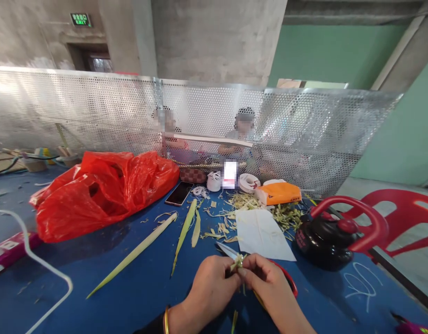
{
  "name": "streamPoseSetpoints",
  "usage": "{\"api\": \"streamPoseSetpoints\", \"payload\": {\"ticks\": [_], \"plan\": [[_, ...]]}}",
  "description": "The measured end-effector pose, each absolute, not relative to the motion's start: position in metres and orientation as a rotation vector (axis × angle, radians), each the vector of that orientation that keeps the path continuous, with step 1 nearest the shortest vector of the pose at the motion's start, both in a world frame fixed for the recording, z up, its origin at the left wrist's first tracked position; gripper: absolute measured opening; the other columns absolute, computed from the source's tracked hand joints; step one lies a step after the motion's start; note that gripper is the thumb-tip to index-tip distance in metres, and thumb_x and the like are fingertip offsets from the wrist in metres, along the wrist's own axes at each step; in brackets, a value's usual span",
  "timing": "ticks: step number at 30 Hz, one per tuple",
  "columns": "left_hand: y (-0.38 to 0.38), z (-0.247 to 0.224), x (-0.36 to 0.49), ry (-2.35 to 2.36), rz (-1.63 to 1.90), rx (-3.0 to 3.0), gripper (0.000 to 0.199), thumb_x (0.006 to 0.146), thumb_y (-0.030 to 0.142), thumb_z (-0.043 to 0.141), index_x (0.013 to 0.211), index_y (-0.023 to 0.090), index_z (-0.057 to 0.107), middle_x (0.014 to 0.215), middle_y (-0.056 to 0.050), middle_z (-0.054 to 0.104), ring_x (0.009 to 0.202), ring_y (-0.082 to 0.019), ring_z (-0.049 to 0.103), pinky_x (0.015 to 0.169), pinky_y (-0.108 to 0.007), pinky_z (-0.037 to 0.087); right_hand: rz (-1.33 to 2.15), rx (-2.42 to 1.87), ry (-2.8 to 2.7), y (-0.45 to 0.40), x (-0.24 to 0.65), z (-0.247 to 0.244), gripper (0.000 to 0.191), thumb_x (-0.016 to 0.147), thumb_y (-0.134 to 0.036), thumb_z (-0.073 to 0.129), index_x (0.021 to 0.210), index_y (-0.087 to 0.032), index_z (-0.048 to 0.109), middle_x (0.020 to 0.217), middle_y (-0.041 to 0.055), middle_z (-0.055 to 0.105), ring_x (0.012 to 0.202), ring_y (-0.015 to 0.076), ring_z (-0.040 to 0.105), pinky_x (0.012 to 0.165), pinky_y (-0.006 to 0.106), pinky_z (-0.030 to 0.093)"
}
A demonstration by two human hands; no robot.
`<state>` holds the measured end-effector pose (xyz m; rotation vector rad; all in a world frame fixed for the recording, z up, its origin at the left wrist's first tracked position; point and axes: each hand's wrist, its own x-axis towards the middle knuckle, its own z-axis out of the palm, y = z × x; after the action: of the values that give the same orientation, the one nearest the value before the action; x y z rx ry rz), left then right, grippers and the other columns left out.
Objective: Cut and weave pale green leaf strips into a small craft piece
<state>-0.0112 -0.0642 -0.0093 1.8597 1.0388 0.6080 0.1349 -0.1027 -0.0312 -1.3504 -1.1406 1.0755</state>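
Note:
My left hand (210,285), a gold bangle (166,320) at its wrist, is closed with thumb and fingertips pinching a small knotted bit of pale green leaf (238,262). My right hand (267,285) meets it from the other side, its fingertips closed on the same bit. Behind and beneath the hands are scissors, with a blade (226,250) pointing to the far left and part of a red handle (292,282) showing beside my right hand. Whether they touch the scissors is hidden. Long pale leaf strips (139,250) and shorter green leaves (185,232) lie left of the hands.
Leaf scraps (222,228) surround a white paper sheet (265,234). A black kettle (325,241) stands right, an orange tissue pack (279,193) behind. A red plastic bag (105,195), dark phone (179,193) and white cable (43,260) are left. Two people sit beyond a perforated metal screen (214,106).

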Motion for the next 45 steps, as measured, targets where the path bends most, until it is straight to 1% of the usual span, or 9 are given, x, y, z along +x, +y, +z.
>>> {"api": "streamPoseSetpoints", "payload": {"ticks": [6, 11, 18, 27, 30, 33, 35, 40, 45], "plan": [[-0.062, -0.014, -0.011, 1.019, 0.562, 1.732, 0.015, 0.066, 0.025, 0.058, 0.063, 0.015, 0.068, 0.056, 0.002, 0.053, 0.059, -0.014, 0.045, 0.054, -0.023, 0.029, 1.131, -1.345, -1.103, -0.103, 0.132, -0.026, 0.033, 0.068, -0.046, 0.072, 0.063, -0.018, 0.056, 0.056, -0.0042, 0.048, 0.054, 0.0122, 0.043, 0.051, 0.024, 0.037], [-0.06, -0.012, -0.013, 1.075, 0.534, 1.808, 0.017, 0.069, 0.025, 0.055, 0.065, 0.015, 0.068, 0.058, 0.001, 0.057, 0.059, -0.014, 0.048, 0.055, -0.023, 0.031, 1.127, -1.351, -1.083, -0.105, 0.131, -0.02, 0.037, 0.067, -0.052, 0.07, 0.064, -0.019, 0.054, 0.054, -0.005, 0.048, 0.051, 0.0114, 0.043, 0.05, 0.023, 0.037], [-0.063, -0.008, -0.015, 1.062, 0.478, 1.845, 0.019, 0.07, 0.02, 0.051, 0.069, 0.015, 0.07, 0.063, -0.001, 0.063, 0.06, -0.015, 0.052, 0.058, -0.024, 0.034, 1.12, -1.354, -1.136, -0.104, 0.134, -0.028, 0.031, 0.068, -0.045, 0.071, 0.068, -0.019, 0.054, 0.058, -0.0049, 0.051, 0.05, 0.0111, 0.046, 0.049, 0.023, 0.037], [-0.059, -0.013, -0.013, 0.946, 0.575, 1.689, 0.013, 0.075, 0.024, 0.053, 0.064, 0.017, 0.057, 0.059, 0.001, 0.056, 0.057, -0.013, 0.05, 0.057, -0.025, 0.035, 1.129, -1.372, -1.098, -0.108, 0.135, -0.027, 0.027, 0.071, -0.041, 0.072, 0.068, -0.019, 0.056, 0.054, -0.0059, 0.051, 0.046, 0.0086, 0.042, 0.046, 0.022, 0.031], [-0.057, -0.013, -0.01, 0.906, 0.653, 1.474, 0.011, 0.071, 0.026, 0.058, 0.071, 0.015, 0.06, 0.063, 0.001, 0.057, 0.058, -0.013, 0.051, 0.059, -0.026, 0.039, 1.136, -1.349, -1.043, -0.107, 0.134, -0.027, 0.026, 0.071, -0.04, 0.072, 0.071, -0.019, 0.057, 0.056, -0.0059, 0.051, 0.047, 0.0083, 0.043, 0.047, 0.022, 0.032], [-0.054, -0.008, -0.01, 0.89, 0.648, 1.279, 0.022, 0.066, 0.027, 0.064, 0.083, 0.013, 0.064, 0.072, -0.001, 0.061, 0.058, -0.011, 0.052, 0.059, -0.025, 0.04, 1.165, -1.332, -1.055, -0.108, 0.134, -0.027, 0.025, 0.073, -0.039, 0.071, 0.072, -0.018, 0.058, 0.061, -0.0037, 0.057, 0.05, 0.0085, 0.046, 0.049, 0.022, 0.035], [-0.053, -0.005, -0.011, 0.907, 0.619, 1.233, 0.026, 0.066, 0.029, 0.066, 0.085, 0.012, 0.067, 0.07, -0.001, 0.061, 0.058, -0.01, 0.052, 0.057, -0.023, 0.037, 1.173, -1.329, -1.08, -0.108, 0.134, -0.026, 0.025, 0.074, -0.039, 0.071, 0.075, -0.018, 0.058, 0.065, -0.0018, 0.062, 0.051, 0.009, 0.048, 0.05, 0.022, 0.037], [-0.054, -0.006, -0.011, 0.947, 0.669, 1.259, 0.022, 0.062, 0.027, 0.074, 0.078, 0.013, 0.068, 0.064, 0.001, 0.06, 0.059, -0.01, 0.049, 0.057, -0.022, 0.035, 1.145, -1.355, -1.111, -0.109, 0.133, -0.025, 0.025, 0.072, -0.035, 0.074, 0.076, -0.019, 0.057, 0.06, -0.0045, 0.058, 0.05, 0.0098, 0.049, 0.05, 0.023, 0.039], [-0.057, -0.007, -0.009, 0.98, 0.74, 1.211, 0.022, 0.064, 0.031, 0.074, 0.074, 0.013, 0.067, 0.064, 0.001, 0.06, 0.06, -0.01, 0.049, 0.058, -0.022, 0.037, 1.21, -1.327, -1.06, -0.112, 0.131, -0.021, 0.024, 0.068, -0.029, 0.074, 0.079, -0.019, 0.055, 0.062, -0.005, 0.058, 0.056, 0.0111, 0.052, 0.052, 0.023, 0.042]]}}
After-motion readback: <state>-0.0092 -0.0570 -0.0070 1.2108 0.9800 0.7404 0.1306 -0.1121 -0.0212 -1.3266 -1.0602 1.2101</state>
